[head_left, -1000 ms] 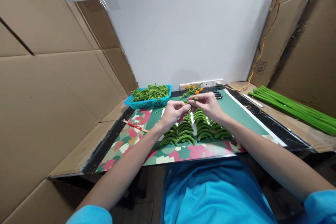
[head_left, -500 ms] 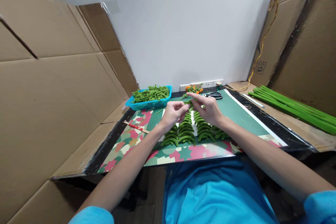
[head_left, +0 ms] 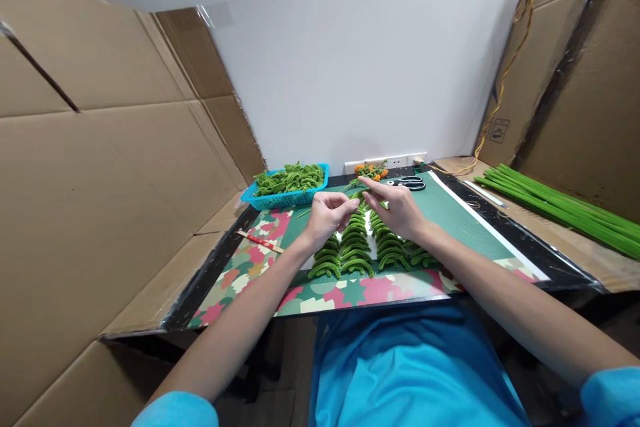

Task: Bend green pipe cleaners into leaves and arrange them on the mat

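The small green piece (head_left: 361, 194) pinched between the left hand (head_left: 326, 213) and right hand (head_left: 397, 210) is too small to make out, and the fingers cover most of it. The right hand hides the upper ends of the rows of bent green pieces (head_left: 356, 250). The green stems (head_left: 560, 203) at right are cut off by the frame's edge.

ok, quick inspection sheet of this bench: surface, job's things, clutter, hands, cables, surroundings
Surface: green cutting mat over a camouflage-print sheet.
Job's things: small green pipe-cleaner piece pinched between both hands; rows of bent green pieces beneath.
Clutter: blue basket of green pieces, scissors, orange flower sprig, red stick, straight green stems.
Hands: left hand and right hand, both gripping.
Cables: yellow cord on the right.
Surroundings: cardboard walls, white wall.
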`<state>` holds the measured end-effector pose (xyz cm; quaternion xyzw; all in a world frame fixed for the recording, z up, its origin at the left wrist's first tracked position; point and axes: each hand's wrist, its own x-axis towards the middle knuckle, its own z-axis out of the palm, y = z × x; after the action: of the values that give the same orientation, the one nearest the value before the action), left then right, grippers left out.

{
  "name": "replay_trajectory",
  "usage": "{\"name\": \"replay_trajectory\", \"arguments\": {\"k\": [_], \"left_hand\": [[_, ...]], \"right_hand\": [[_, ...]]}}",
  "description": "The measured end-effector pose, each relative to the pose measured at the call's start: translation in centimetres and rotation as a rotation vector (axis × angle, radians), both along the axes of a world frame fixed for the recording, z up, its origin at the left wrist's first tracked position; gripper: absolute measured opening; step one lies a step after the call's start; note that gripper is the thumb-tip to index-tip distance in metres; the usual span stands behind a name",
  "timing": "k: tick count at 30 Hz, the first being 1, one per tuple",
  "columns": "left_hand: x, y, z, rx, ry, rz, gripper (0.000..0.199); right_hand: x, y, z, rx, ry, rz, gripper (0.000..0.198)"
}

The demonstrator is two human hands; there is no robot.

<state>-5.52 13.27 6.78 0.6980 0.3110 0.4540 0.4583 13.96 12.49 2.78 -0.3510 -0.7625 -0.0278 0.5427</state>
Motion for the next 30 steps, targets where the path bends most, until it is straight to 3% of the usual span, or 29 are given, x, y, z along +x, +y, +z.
{"name": "replay_trajectory", "arguments": {"k": [5,11,18,30], "left_hand": [[-0.09,0.21,-0.09,0.040,-0.021,0.029,0.043],[-0.12,0.61,-0.13,0.062,-0.031,0.033,0.044],[0.06,0.50,-0.34,0.074,-0.011,0.017,0.045],[0.20,0.04,-0.43,0.179,0.050,0.051,0.041]], "right_hand": [[-0.06,0.15,0.11,-0.018,0.037,0.029,0.042],[0.09,0.48,0.43,-0.118,0.193,0.126,0.016],[0.05,0.00,0.93,-0.239,0.240,0.188,0.023],[0.00,0.18,0.47,-0.228,0.196,0.165,0.023]]}}
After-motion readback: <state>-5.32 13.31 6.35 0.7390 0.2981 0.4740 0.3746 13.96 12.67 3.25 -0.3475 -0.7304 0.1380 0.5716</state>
